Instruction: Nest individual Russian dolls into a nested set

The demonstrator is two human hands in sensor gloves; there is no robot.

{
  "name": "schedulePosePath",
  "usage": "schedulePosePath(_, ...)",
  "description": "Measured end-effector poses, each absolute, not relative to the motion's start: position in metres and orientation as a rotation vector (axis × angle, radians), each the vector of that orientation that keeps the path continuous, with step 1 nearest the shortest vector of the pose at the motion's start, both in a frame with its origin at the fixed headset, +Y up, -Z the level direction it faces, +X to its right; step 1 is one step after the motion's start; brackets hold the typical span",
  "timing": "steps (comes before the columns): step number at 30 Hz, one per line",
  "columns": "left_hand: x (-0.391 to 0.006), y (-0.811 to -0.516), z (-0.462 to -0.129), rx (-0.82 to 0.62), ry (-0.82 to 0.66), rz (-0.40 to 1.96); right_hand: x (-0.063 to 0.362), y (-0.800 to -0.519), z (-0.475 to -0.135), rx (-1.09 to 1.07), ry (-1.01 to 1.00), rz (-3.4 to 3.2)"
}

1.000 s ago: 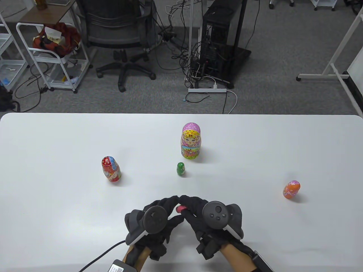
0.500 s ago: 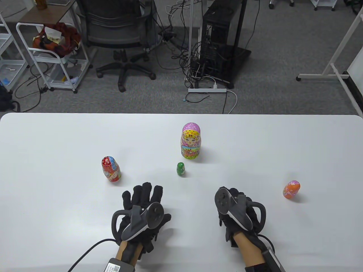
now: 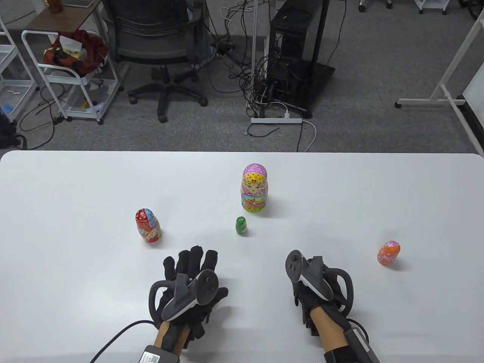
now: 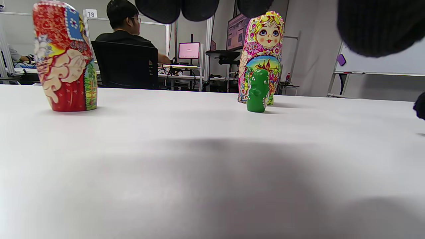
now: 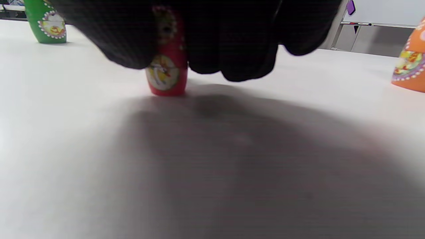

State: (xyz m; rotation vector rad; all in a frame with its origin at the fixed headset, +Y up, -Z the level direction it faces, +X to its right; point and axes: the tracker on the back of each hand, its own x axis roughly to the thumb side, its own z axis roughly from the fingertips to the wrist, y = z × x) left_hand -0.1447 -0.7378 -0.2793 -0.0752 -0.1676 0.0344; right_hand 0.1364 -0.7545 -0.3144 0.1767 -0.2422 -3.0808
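Table view: left hand (image 3: 189, 285) lies flat on the table (image 3: 75, 283), fingers spread wide, holding nothing. Right hand (image 3: 319, 289) sits knuckles-up w/ the tracker on top; its fingers are hidden here, so grip can't be told from this angle. Beyond the left fingertips, a bit to their left, stands the red doll (image 3: 148, 225). The small green doll (image 3: 241, 225) stands between the two hands and further out, w/ the big pink-yellow doll (image 3: 255, 187) just behind it. The orange doll (image 3: 388, 252) stands well off to the right of the right hand.

Left wrist view: only dark fingertips (image 4: 179, 8) at the top edge, apart, nothing between them. Red doll (image 4: 64, 56), green doll (image 4: 258, 90) and big doll (image 4: 262, 54) all upright ahead.

Right wrist view: right-hand fingers (image 5: 229, 43) curl down around a tiny red doll (image 5: 167, 68) standing on the table; fingers are close around it, prob. touching, base on the surface.

Progress: looks barely begun. All five dolls are separate and closed, none nested. Still left: open each bigger doll, drop the next smaller in, close, up to the big one.
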Motion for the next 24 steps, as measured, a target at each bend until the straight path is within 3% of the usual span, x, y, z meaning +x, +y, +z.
schedulePosePath(2, -0.147, -0.737, -0.28, -0.08, -0.164, 0.048, 0.13, -0.744, -0.31, 0.148, -0.186, -3.08)
schedulePosePath(6, -0.151, -0.733, -0.283, -0.068, -0.15, 0.063, 0.091, -0.707, -0.304, -0.004, 0.197, -3.068)
schedulePosePath(9, -0.151, -0.736, -0.284, -0.098, -0.147, 0.073, 0.053, -0.693, -0.316, -0.076, 0.266, -3.073)
schedulePosePath(12, -0.152, -0.737, -0.286, -0.123, -0.14, 0.078, 0.017, -0.697, -0.353, 0.015, 0.114, -3.021)
schedulePosePath(17, -0.154, -0.738, -0.286, -0.138, -0.135, 0.082, -0.007, -0.725, -0.407, 0.267, -0.258, -3.092)
schedulePosePath(22, -0.154, -0.737, -0.287, -0.144, -0.137, 0.096, -0.01, -0.743, -0.422, 0.29, -0.325, -3.107)
schedulePosePath(24, -0.153, -0.737, -0.287, -0.145, -0.14, 0.088, -0.008, -0.745, -0.423, 0.302, -0.243, -3.094)
